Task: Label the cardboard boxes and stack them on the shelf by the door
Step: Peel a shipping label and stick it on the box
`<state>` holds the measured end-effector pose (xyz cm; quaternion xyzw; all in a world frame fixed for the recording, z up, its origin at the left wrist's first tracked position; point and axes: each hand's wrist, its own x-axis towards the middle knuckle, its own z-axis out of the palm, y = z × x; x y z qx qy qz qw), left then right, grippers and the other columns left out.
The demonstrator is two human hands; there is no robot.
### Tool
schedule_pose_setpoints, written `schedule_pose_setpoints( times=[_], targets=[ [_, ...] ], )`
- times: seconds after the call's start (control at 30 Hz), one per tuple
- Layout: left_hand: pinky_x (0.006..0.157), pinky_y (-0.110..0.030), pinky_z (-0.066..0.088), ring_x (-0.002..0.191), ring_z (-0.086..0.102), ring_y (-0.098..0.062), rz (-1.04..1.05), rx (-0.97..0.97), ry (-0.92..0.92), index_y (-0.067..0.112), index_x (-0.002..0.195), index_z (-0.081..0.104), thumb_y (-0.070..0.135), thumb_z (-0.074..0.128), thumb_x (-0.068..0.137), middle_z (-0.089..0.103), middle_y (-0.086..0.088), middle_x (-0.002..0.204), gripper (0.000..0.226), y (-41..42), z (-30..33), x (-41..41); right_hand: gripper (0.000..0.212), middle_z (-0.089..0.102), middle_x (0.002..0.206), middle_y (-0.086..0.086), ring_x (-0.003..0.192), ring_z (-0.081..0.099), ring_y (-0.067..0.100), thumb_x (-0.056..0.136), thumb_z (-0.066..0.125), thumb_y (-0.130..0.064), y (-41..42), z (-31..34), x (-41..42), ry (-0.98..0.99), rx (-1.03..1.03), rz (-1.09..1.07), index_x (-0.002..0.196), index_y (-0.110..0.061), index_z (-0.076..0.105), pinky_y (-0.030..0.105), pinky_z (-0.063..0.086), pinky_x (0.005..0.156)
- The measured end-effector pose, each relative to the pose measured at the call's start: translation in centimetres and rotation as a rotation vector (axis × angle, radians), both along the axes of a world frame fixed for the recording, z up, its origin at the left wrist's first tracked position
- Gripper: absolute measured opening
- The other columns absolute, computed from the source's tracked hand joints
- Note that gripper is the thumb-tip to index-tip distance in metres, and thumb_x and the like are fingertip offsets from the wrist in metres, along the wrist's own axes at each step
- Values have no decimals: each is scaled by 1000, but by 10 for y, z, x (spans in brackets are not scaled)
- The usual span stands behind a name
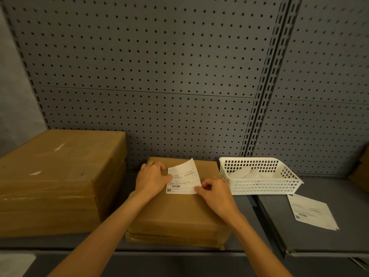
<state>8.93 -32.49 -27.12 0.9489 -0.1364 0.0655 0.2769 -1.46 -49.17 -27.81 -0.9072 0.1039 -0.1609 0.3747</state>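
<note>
A flat brown cardboard box lies on the grey shelf in front of me. On its top sits a white printed label, its far edge curling up off the box. My left hand rests on the box with the thumb at the label's left edge. My right hand pinches the label's lower right corner. A larger cardboard box stands to the left on the same shelf.
A white plastic basket holding pale sheets stands right of the small box. Loose label sheets lie on the shelf at the right. A grey pegboard forms the back wall. Another box edge shows at far right.
</note>
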Motion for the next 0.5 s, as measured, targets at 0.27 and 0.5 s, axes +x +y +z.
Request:
schedule_pose_setpoints(
  times=[0.27,0.5],
  targets=[
    [88,-36,44,115,46,-25,4,43,-32,14,117,60,33,58,88,55,-8,122,34,-14,3,24,33,54,68,-10,72,52,9,84,68,-28,2,4,-1,4,-30,-8,55,-27,51,32,46,77],
    [104,-36,32,128,37,-19,-220,166,-150,21,125,56,33,48,95,49,1,135,33,1,-3,15,36,47,69,-16,91,50,18,85,66,-33,2,5,-1,25,-109,-34,55,-31,46,38,42,88]
  ],
)
